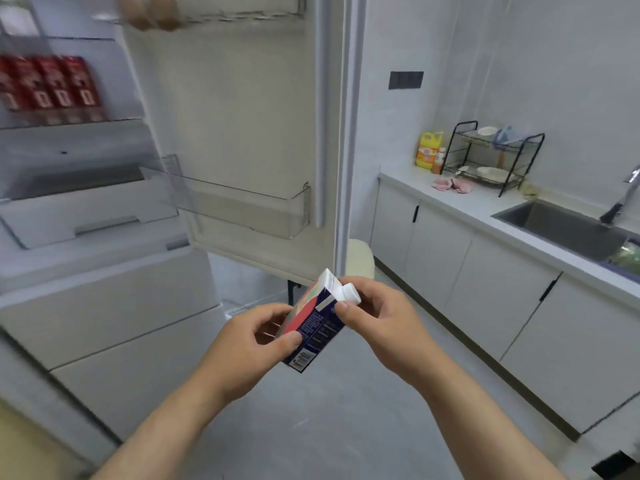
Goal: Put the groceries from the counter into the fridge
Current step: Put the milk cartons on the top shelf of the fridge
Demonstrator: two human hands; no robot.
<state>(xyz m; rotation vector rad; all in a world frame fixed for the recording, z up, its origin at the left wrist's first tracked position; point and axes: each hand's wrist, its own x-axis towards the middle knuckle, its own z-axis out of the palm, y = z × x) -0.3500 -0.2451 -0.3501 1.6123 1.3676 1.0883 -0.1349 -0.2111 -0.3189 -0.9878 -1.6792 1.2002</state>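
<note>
A small milk carton (317, 327), blue and red with a white top and white cap, is tilted in front of me at mid-height. My left hand (258, 344) grips its lower body with thumb and fingers. My right hand (377, 317) pinches its upper end by the cap. The fridge (86, 188) stands open at the left, its door (235, 140) swung toward me with a transparent door bin (242, 209). Several red cartons (52, 84) stand in a row on a fridge shelf.
Eggs (149, 12) sit in the top door rack. The counter (467, 206) runs along the right with a sink (561, 226), a black dish rack (491, 157), a yellow detergent bottle (427, 150) and a pink cloth (452, 185). A cream stool (360, 259) stands behind the door.
</note>
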